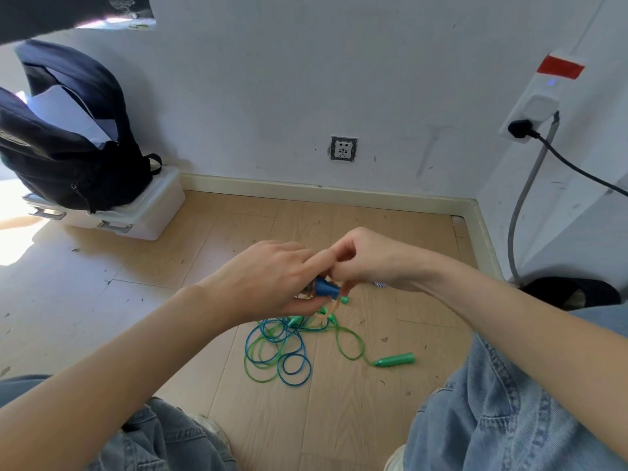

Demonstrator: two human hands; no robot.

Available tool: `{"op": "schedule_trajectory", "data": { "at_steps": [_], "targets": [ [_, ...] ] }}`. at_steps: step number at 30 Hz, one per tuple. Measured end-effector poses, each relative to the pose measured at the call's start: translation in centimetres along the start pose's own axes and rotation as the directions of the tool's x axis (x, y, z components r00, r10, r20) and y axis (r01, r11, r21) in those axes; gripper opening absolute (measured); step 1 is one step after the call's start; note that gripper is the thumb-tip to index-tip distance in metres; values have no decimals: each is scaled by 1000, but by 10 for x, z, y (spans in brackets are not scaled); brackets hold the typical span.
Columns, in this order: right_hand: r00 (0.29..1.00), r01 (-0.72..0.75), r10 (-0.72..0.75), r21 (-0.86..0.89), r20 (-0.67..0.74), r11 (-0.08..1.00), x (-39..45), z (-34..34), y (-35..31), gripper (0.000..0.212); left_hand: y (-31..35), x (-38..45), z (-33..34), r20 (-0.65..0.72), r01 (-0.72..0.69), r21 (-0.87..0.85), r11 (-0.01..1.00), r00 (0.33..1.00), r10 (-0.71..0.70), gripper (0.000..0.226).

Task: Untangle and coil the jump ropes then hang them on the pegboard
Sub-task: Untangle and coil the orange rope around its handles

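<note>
I'm seeing the blue handle (327, 288) being gripped by the left hand (272, 278) above the floor (170, 266), while the right hand (370, 258) is pinching an orange cord (331, 305) beside it. Blue and green ropes (277, 350) are lying knotted below, nearer me, so I'm judging that tugging upward risks tightening them.

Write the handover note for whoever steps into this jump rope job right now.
Left hand: grips the blue handle.
Right hand: pinches an orange cord beside that handle.
Blue and green cords lie tangled in loose loops on the floor below the hands; one green handle lies out to the right.
Done: nothing coiled or hung.
Left: untangle the ropes, coil each, hang them. No pegboard is in view.
</note>
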State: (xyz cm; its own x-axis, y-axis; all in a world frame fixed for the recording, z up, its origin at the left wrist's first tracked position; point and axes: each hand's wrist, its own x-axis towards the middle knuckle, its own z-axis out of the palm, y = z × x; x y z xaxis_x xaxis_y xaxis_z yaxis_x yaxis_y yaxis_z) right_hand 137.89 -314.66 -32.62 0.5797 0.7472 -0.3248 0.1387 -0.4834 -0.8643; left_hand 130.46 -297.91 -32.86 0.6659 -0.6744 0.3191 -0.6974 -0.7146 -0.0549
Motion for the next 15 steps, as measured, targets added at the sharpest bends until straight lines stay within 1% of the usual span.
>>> {"op": "schedule_trajectory", "data": {
  "at_steps": [2, 3, 6, 8, 11, 15],
  "targets": [
    [999, 6, 0, 142, -39, 990, -2, -6, -2, 13, 0, -1, -1, 8, 32, -13, 999, 999, -32, 28],
    [999, 10, -5, 153, -34, 988, -2, -9, -2, 12, 1, -2, -1, 4, 57, -19, 998, 998, -57, 30],
    [999, 3, -8, 92, 47, 996, -5, -10, -2, 10, 0, -2, -4, -32, 107, -31, 994, 994, -108, 31],
    [997, -5, -3, 101, 71, 995, -6, -11, -3, 9, 0, -2, -5, -31, 127, -44, 991, 991, -128, 30],
    [997, -28, 20, 106, 75, 994, -7, -17, -4, 5, 0, -3, -4, 1, 126, -47, 991, 992, -126, 29],
    [996, -70, 70, -4, 46, 998, -4, -7, -3, 9, 1, -2, 0, 30, 87, -12, 996, 996, -86, 28]
  ]
}}
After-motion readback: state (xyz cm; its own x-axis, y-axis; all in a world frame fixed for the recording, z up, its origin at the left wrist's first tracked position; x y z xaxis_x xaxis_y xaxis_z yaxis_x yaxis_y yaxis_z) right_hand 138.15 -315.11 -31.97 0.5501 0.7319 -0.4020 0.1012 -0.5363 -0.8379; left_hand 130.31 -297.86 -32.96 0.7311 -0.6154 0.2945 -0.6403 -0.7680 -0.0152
